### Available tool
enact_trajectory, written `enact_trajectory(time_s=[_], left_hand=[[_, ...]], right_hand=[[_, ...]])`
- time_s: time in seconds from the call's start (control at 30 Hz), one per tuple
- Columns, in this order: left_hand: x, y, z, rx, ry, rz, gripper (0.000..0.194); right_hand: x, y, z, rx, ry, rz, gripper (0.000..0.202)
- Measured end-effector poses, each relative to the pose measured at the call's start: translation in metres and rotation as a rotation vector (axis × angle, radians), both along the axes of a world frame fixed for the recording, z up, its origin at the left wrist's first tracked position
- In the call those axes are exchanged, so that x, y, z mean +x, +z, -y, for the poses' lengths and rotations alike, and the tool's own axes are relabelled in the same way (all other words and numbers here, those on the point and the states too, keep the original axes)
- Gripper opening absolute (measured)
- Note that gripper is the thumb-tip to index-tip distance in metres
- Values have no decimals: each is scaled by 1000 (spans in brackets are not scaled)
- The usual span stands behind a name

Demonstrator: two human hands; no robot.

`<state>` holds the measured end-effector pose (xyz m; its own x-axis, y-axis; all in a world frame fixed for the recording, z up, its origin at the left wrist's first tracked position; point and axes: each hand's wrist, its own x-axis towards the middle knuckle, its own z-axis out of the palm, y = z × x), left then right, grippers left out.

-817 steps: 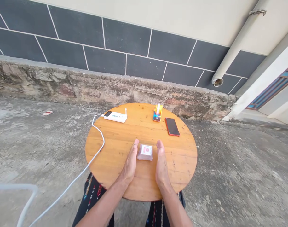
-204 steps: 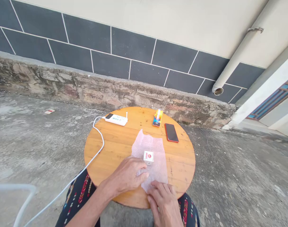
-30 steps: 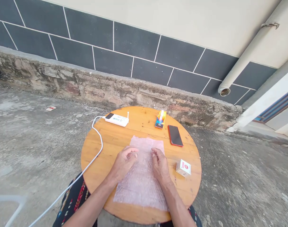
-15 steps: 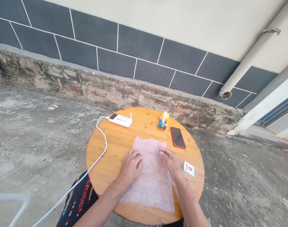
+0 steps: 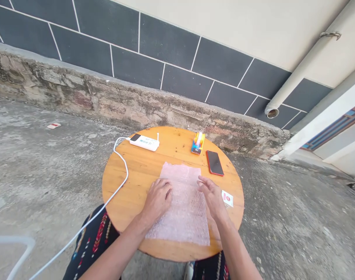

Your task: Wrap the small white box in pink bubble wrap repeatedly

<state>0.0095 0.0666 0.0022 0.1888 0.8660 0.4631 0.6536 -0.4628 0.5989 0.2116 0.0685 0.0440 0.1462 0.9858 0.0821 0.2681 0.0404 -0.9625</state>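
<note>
Bubble wrap (image 5: 181,212), one pinkish sheet, is lying flat on my round wooden table (image 5: 131,198), right in front of me. My two hands are apart: left hand (image 5: 159,197) rests on the sheet's left edge with the fingers curled, and right hand (image 5: 211,194) is at the opposite edge, but can't tell if the fingertips are actually pinching it. One little white box (image 5: 227,198) sits just past my right hand, which hides part of it, so whatever's inside is a mystery. One yellow-and-blue tape dispenser (image 5: 198,143) has a clear roll in it. Also one red-edged phone (image 5: 215,163) and one white gadget (image 5: 144,142) with a white cable (image 5: 127,173) that gets cut off at the bottom of the view.
</note>
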Motion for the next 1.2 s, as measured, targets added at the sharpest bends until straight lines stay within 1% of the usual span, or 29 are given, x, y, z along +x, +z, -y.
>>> enact_trajectory(time_s=[0.03, 0.1, 0.13, 0.2, 0.27, 0.33, 0.4, 0.43, 0.5, 0.57, 0.6, 0.67, 0.73, 0.8, 0.9, 0.93, 0.97, 1.0, 1.03, 1.1, 1.13, 1.17, 1.2], left_hand=[[0, 0, 0, 0, 2, -2, 22], [0, 0, 0, 3, 4, -10, 22], [-1, 0, 0, 6, 4, -14, 22], [-1, -1, 0, 11, 4, -20, 22], [-1, -2, 0, 12, 4, -19, 22], [-1, -3, -1, 9, 6, -14, 23], [-1, -5, -2, 7, 7, -8, 24], [-1, -6, -2, 7, 7, -7, 24], [-1, -6, -3, 10, 7, -9, 24], [-1, -6, -2, 15, 8, -16, 24], [-1, -6, -2, 17, 9, -20, 24], [-1, -5, -2, 21, 13, -26, 24], [-1, -5, -2, 20, 15, -26, 24], [-1, -5, -2, 15, 13, -20, 25], [-1, -7, -4, 7, 8, -7, 24], [-1, -7, -4, 6, 9, -2, 24], [-1, -7, -4, 7, 10, 2, 24], [-1, -7, -4, 8, 11, 5, 23], [-1, -7, -4, 10, 12, 8, 23], [-1, -5, -3, 11, 13, 13, 23], [-1, -5, -3, 9, 11, 19, 23], [-2, -4, -3, 6, 9, 29, 24], [-2, -3, -2, 1, 8, 45, 24]], right_hand=[[-5, 1, 10, -24, 39, -12, 38], [-19, 1, 29, -135, 183, -91, 40], [-24, 0, 38, -173, 224, -135, 41], [-25, -1, 53, -228, 239, -174, 43], [-12, -4, 65, -232, 185, -151, 45], [9, -6, 73, -182, 116, -98, 45], [26, -10, 78, -115, 71, 10, 41], [29, -11, 79, -66, 62, 91, 38], [22, -14, 80, 73, 84, 290, 32], [2, -13, 80, 216, 172, 493, 35], [-11, -11, 79, 254, 236, 580, 39], [-33, -6, 82, 252, 355, 722, 42], [-45, 0, 90, 221, 442, 808, 37], [-42, 5, 105, 209, 523, 817, 31], [-14, 8, 127, 215, 652, 710, 28], [0, 8, 131, 206, 644, 673, 27], [15, 8, 133, 183, 585, 660, 25], [31, 7, 130, 174, 459, 675, 24], [46, 6, 125, 212, 308, 709, 25], [75, 2, 105, 253, 31, 821, 30], [87, -1, 92, 268, -70, 866, 37], [97, -4, 79, 255, -131, 908, 45], [104, -6, 67, 214, -145, 943, 51]])
